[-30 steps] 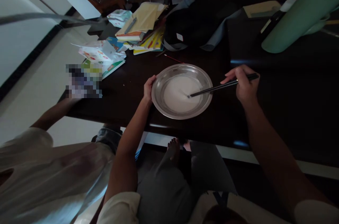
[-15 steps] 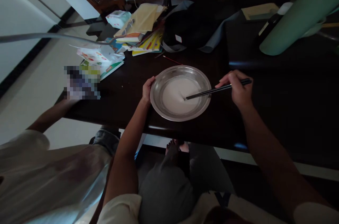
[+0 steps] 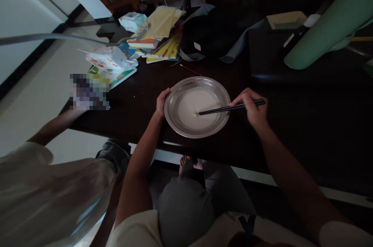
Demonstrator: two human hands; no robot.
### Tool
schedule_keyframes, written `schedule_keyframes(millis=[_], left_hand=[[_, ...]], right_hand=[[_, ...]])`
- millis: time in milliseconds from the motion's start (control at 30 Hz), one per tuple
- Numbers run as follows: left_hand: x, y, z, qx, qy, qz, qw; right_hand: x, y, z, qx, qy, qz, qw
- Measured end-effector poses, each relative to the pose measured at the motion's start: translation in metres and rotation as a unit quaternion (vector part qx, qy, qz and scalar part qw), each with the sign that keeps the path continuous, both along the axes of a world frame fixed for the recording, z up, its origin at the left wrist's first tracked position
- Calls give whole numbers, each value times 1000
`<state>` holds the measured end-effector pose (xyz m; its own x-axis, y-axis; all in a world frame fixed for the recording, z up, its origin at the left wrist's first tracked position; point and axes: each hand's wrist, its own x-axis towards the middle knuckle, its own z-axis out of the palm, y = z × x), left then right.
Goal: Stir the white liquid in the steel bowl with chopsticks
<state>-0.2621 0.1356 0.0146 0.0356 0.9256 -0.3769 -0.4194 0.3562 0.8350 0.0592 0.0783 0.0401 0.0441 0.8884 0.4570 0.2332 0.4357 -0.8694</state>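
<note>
A round metal basin [image 3: 172, 118] sits on the dark table near its front edge. Inside it lies a pale, milky liquid [image 3: 194, 101]. My left hand [image 3: 162, 102] grips the basin's left rim, with some fingers hidden behind it. In my right hand [image 3: 253, 107], closed around them, are dark chopsticks [image 3: 225, 108] that slant down to the left over the basin's right rim. Their tips dip into the liquid, where a small ripple shows.
Left of the basin are a tissue pack [image 3: 107, 58] and a stack of books and papers [image 3: 154, 41]. A dark bag [image 3: 210, 37] lies behind. At right stand a green cylinder [image 3: 323, 33] and a dark bottle [image 3: 300, 33]. Another person's arm [image 3: 55, 124] rests at left.
My right hand and the chopsticks have moved left and slightly down, so the tips now sit further left in the liquid. My left hand still holds the basin's rim.
</note>
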Motion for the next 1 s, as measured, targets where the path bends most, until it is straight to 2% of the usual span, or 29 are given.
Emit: schedule_keyframes(millis=[67,133,200,300,367,433,567,633,700,833,900,1000], left_hand=[[-2,0,-2,-5,2,4,1000],[-4,-1,-4,-15,8,11,1000],[-5,-2,-6,-18,12,19,1000],[-4,-6,-6,-10,9,22,1000],[-2,-8,-5,-5,4,20,1000],[1,-10,-4,-1,-1,22,1000],[6,-14,1,10,-12,31,999],[8,-15,3,11,-17,37,999],[7,-14,5,10,-19,42,999],[4,-11,4,4,-17,41,999],[3,-10,3,0,-11,40,999],[2,-8,2,-15,-1,35,999]], right_hand=[[-8,-2,-2,17,-57,72,996],[-14,-2,-4,43,-81,107,990],[-13,-1,-5,66,-87,85,990],[-4,-1,-3,86,-51,-19,995],[1,-3,-1,79,-21,-63,995],[-1,-6,0,64,-17,-53,996],[-14,-7,-3,60,-78,56,994],[-18,-4,-7,78,-91,86,989],[-15,0,-8,89,-90,58,990],[-3,3,-5,77,-41,-40,995],[-1,1,-3,63,-7,-47,997],[-7,-1,-5,42,8,-3,999]])
